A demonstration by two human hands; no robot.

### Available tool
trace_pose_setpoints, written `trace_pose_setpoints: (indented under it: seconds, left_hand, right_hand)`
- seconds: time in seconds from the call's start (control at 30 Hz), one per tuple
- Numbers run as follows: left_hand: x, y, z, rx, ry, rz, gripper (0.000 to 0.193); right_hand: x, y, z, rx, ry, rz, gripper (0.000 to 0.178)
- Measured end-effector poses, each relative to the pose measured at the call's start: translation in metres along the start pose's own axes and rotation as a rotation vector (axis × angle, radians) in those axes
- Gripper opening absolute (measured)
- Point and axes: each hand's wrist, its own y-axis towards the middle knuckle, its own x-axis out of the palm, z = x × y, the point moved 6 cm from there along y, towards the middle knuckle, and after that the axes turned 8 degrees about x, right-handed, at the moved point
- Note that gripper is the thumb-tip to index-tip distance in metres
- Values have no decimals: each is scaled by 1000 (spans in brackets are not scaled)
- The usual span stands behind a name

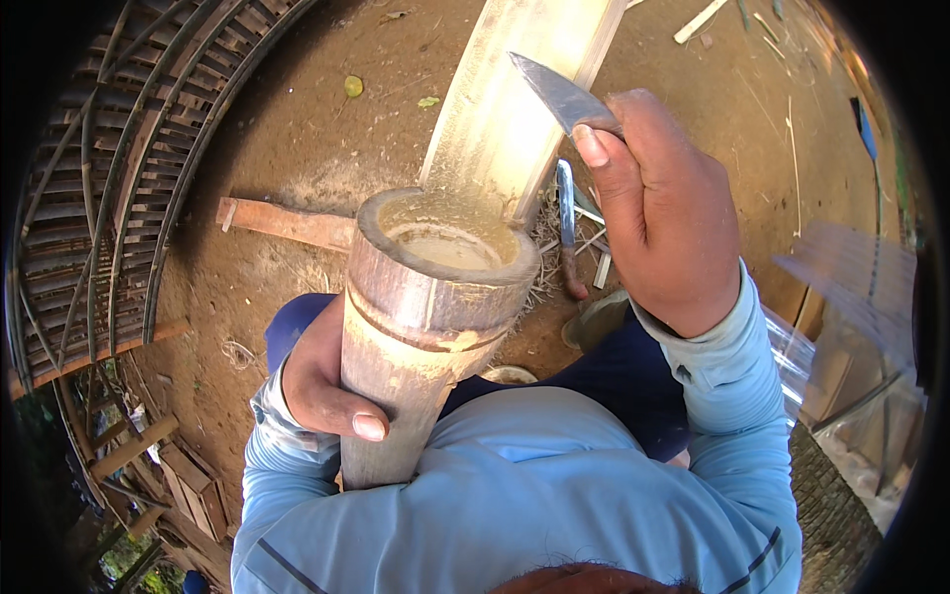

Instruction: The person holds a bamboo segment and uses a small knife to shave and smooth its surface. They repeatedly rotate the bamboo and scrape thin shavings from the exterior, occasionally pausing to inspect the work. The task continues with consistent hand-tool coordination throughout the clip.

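Note:
A thick bamboo piece leans against my body, its round hollow end facing up. From that end a long split bamboo strip, pale on the inside, runs away from me toward the top. My left hand wraps round the lower bamboo, thumb across its front; the other fingers are hidden behind it. Raised to the right of the strip, my right hand is closed on a knife. The pointed grey blade sticks out to the upper left, apart from the bamboo, and the handle is hidden in my fist.
On the dirt floor lie a wooden board and, beside the bamboo, a long curved tool among shavings. A slatted bamboo structure stands at the left. Clear plastic sheeting is at the right. Loose bamboo slivers lie farther off.

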Motion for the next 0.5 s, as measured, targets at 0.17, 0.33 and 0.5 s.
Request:
trace_pose_setpoints:
  seconds: [0.17,0.33,0.5]
  left_hand:
    - [0,2,1,-3,9,19,115]
    - [5,4,1,15,-9,64,116]
    - [4,6,0,21,-27,15,114]
  right_hand:
    - [7,-5,2,27,80,-112,18]
    - [20,-22,-2,68,147,-288,15]
    - [21,-24,0,45,169,-383,16]
